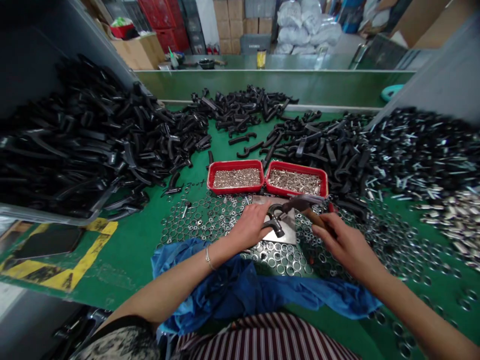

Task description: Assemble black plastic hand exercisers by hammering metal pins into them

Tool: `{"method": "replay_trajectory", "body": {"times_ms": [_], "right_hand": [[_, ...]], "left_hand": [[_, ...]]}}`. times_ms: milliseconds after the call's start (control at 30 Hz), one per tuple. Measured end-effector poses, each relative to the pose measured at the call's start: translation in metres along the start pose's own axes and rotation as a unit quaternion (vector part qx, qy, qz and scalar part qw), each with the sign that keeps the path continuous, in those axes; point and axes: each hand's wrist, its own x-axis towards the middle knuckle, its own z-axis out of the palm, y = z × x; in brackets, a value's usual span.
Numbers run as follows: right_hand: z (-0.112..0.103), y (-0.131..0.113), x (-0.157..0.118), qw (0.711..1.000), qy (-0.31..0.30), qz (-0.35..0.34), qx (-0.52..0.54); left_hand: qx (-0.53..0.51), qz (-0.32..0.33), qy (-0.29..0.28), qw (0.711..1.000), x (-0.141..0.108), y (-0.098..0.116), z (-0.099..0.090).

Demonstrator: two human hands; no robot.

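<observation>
Fingers (pixel 259 215) of L hand (pixel 245 227) on blk curved plastic part (pixel 275 228)

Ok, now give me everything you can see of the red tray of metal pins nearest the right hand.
The red tray is a shallow rectangular tray with rounded corners and a raised rim, glossy and plastic-looking. It is filled with short silvery metal pins, lying in a loose jumble below the rim. It sits flat on the green work surface, almost touching a second red tray beside it. Black moulded parts crowd its far and outer sides, and a metal plate lies just off its front edge. The right hand is near it but not touching.
</observation>
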Motion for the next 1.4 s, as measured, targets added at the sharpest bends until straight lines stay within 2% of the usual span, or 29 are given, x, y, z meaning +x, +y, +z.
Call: {"method": "replay_trajectory", "body": {"times_ms": [67, 100, 200, 300, 400, 467, 500, 567, 633, 700, 767, 900, 967, 1033, 1167, 1233, 1333, 1400], "right_hand": [[0.003, -0.012, 0.004, 1.0, 0.022, -0.012, -0.012], [0.006, -0.016, 0.008, 0.999, 0.013, -0.02, -0.028], [0.014, -0.018, 0.016, 0.997, -0.06, -0.034, -0.033], [0.018, -0.009, 0.009, 0.987, -0.106, 0.031, 0.118], [0.026, 0.0, -0.019, 0.936, -0.095, 0.151, 0.304], [0.031, 0.006, -0.041, 0.908, -0.089, 0.192, 0.361], [0.033, 0.01, -0.05, 0.906, -0.093, 0.201, 0.36], [0.032, 0.021, -0.06, 0.932, -0.104, 0.187, 0.291], [0.025, 0.037, -0.056, 0.977, -0.066, 0.139, 0.149], [0.016, 0.057, -0.039, 0.995, 0.009, 0.095, -0.005], [0.009, 0.074, -0.016, 0.986, 0.058, 0.107, -0.117], [0.006, 0.09, 0.024, 0.956, 0.03, 0.195, -0.217], [0.004, 0.091, 0.032, 0.95, 0.006, 0.214, -0.227], [-0.002, 0.091, 0.032, 0.95, 0.009, 0.217, -0.224], [-0.021, 0.077, 0.024, 0.962, 0.109, 0.194, -0.157], [-0.026, 0.06, 0.025, 0.973, 0.137, 0.178, -0.059], [-0.017, 0.037, 0.033, 0.981, 0.106, 0.143, 0.082], [-0.007, 0.035, 0.039, 0.986, 0.082, 0.142, 0.031]], "left_hand": [[-0.004, -0.025, 0.019, 0.999, -0.001, 0.002, 0.004], [-0.002, -0.037, 0.025, 0.999, 0.0, 0.003, 0.006], [0.002, -0.057, 0.035, 0.998, 0.002, 0.005, 0.009], [-0.003, -0.054, 0.036, 0.998, 0.005, 0.005, 0.006], [-0.043, -0.063, 0.033, 0.997, 0.009, 0.005, -0.007], [-0.136, -0.088, 0.019, 0.987, 0.011, 0.003, -0.017], [-0.2, -0.1, 0.006, 0.975, 0.012, 0.002, -0.021], [-0.295, -0.119, -0.016, 0.948, 0.012, -0.003, -0.024], [-0.279, -0.139, -0.007, 0.95, 0.011, -0.009, -0.021], [-0.188, -0.144, 0.015, 0.971, 0.008, -0.015, -0.015], [-0.114, -0.13, 0.027, 0.985, 0.002, -0.018, -0.009], [-0.071, -0.099, 0.033, 0.992, -0.011, -0.018, -0.005], [-0.073, -0.09, 0.028, 0.993, -0.014, -0.016, -0.005], [-0.081, -0.09, 0.028, 0.992, -0.014, -0.014, -0.004], [-0.086, -0.101, 0.047, 0.99, -0.01, -0.014, 0.001], [-0.088, -0.105, 0.056, 0.989, -0.009, -0.013, 0.005], [-0.087, -0.115, 0.063, 0.988, -0.012, -0.009, 0.008], [-0.079, -0.108, 0.06, 0.989, -0.015, -0.009, 0.002]]}}
